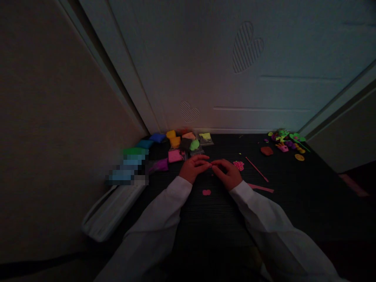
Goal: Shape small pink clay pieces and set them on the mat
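Observation:
My left hand [194, 168] and my right hand [227, 174] meet over the dark table, fingertips nearly touching. Pinched between them is a tiny piece of pink clay [210, 165], mostly covered by the fingers. On the table below lies a flat pink clay shape [206, 192] with two rounded lobes. Just right of my right hand sits a round pink clay cluster with light specks [239, 166]. A thin pink tool [257, 169] slants beyond it, and a flat pink strip [261, 188] lies near my right sleeve.
Several bags of coloured clay, one of them pink [175, 156], lie at the back left. A pale zipped case [114, 211] lies along the left wall. Colourful clay figures [283, 137] and a reddish-brown lump [266, 150] are at the back right, before a white panel [205, 58].

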### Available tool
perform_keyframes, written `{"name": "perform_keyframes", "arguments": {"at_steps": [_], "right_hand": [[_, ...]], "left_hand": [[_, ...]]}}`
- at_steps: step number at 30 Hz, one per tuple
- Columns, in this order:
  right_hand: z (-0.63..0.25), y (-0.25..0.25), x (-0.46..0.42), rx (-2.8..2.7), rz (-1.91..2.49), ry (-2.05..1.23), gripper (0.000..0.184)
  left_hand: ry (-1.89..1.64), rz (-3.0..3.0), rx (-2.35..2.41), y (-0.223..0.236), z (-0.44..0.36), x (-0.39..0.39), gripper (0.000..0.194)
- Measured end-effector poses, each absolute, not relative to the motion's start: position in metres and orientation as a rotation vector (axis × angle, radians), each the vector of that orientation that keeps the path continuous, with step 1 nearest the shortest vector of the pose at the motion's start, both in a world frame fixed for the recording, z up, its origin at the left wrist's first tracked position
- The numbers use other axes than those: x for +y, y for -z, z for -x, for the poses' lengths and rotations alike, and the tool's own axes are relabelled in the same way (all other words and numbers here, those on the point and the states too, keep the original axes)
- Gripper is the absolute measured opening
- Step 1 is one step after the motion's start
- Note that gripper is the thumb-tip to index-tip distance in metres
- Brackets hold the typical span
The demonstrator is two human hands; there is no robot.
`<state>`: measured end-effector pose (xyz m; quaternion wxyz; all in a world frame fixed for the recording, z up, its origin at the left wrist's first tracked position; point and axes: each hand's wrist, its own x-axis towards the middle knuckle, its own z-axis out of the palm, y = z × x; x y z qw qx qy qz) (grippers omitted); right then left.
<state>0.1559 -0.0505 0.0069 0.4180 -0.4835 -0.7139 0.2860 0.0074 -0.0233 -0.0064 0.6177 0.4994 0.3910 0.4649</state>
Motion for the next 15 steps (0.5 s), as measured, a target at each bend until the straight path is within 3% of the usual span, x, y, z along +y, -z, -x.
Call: {"name": "perform_keyframes", "arguments": {"at_steps": [15], "right_hand": [[-0.1553,-0.0027,-0.0483,-1.703,1.253,-0.772,0.024]], "left_hand": [[-0.978,-1.194,0.863,0.0058,-0.0073,-0.0239,0.036]]}}
